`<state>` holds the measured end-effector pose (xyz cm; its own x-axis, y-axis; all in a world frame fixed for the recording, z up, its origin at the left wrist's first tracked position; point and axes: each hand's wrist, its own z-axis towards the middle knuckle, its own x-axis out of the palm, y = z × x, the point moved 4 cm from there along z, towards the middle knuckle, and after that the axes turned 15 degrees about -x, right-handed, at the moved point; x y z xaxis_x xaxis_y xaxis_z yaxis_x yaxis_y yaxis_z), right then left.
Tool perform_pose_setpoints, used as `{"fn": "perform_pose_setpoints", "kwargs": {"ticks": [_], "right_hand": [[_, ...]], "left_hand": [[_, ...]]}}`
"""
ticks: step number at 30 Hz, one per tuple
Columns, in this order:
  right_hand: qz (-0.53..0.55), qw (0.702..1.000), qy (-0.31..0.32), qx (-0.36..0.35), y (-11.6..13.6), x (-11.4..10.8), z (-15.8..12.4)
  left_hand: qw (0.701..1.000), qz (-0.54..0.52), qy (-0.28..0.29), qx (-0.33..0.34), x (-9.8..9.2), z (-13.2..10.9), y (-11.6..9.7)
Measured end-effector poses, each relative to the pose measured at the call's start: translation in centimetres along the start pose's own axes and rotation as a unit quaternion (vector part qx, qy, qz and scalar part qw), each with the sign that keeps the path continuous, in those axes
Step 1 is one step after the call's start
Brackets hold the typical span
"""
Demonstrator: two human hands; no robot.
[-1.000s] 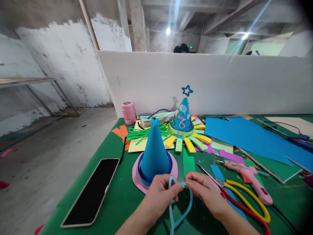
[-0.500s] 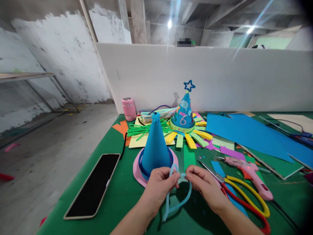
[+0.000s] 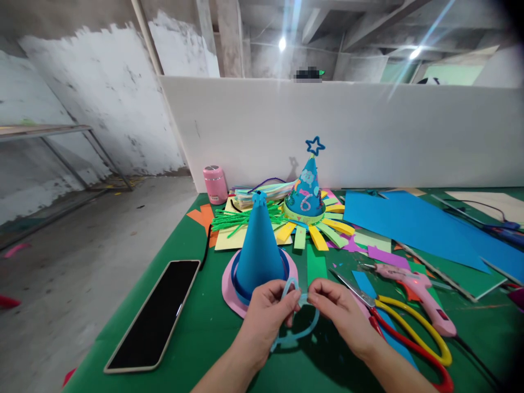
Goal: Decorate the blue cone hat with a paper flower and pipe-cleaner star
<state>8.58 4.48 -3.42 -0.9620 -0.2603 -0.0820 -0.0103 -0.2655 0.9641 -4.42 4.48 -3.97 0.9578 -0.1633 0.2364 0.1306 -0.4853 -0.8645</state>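
Between my hands is a light-blue pipe cleaner (image 3: pixel 305 331), bent into loops. My left hand (image 3: pixel 268 314) pinches it where a small loop stands up. The fingertips of my right hand (image 3: pixel 341 311) are closed on another part of it, a short way to the right. Just behind my left hand stands a plain blue paper cone (image 3: pixel 262 251) with a snipped top, inside a dark blue band on a pink round base (image 3: pixel 229 292). Farther back is a decorated blue party hat (image 3: pixel 308 188) with a 6 and a pipe-cleaner star (image 3: pixel 315 146) on its tip.
Scissors (image 3: pixel 403 322) with red and yellow handles lie right of my right hand, beside a pink glue gun (image 3: pixel 421 289). A phone (image 3: pixel 155 316) lies at left. Green pipe cleaners (image 3: pixel 229 218), a pink canister (image 3: pixel 215 185) and blue sheets (image 3: pixel 409 224) are farther back.
The lower loop of the pipe cleaner has risen and swung a little left between my hands. Both hands keep their pinch and have hardly moved.
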Motion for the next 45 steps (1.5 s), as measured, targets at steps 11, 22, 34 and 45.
{"fn": "perform_pose_setpoints", "kwargs": {"ticks": [11, 22, 34, 45], "right_hand": [[-0.066, 0.997, 0.039, -0.018, 2.0, 0.9, 1.8], [-0.032, 0.998, 0.036, -0.048, 1.3, 0.5, 2.3], [-0.051, 0.996, 0.04, -0.067, 1.6, 0.3, 2.3], [-0.086, 0.994, 0.016, -0.064, 2.2, 1.0, 1.9]], "left_hand": [[0.997, -0.068, -0.011, 0.017, -0.3, -0.1, -0.1], [0.998, -0.028, -0.037, 0.034, -0.3, -0.2, -0.3], [0.997, -0.066, -0.02, 0.037, 0.0, -0.2, 0.0], [0.989, -0.146, 0.023, 0.012, 0.4, -0.7, -0.4]]}}
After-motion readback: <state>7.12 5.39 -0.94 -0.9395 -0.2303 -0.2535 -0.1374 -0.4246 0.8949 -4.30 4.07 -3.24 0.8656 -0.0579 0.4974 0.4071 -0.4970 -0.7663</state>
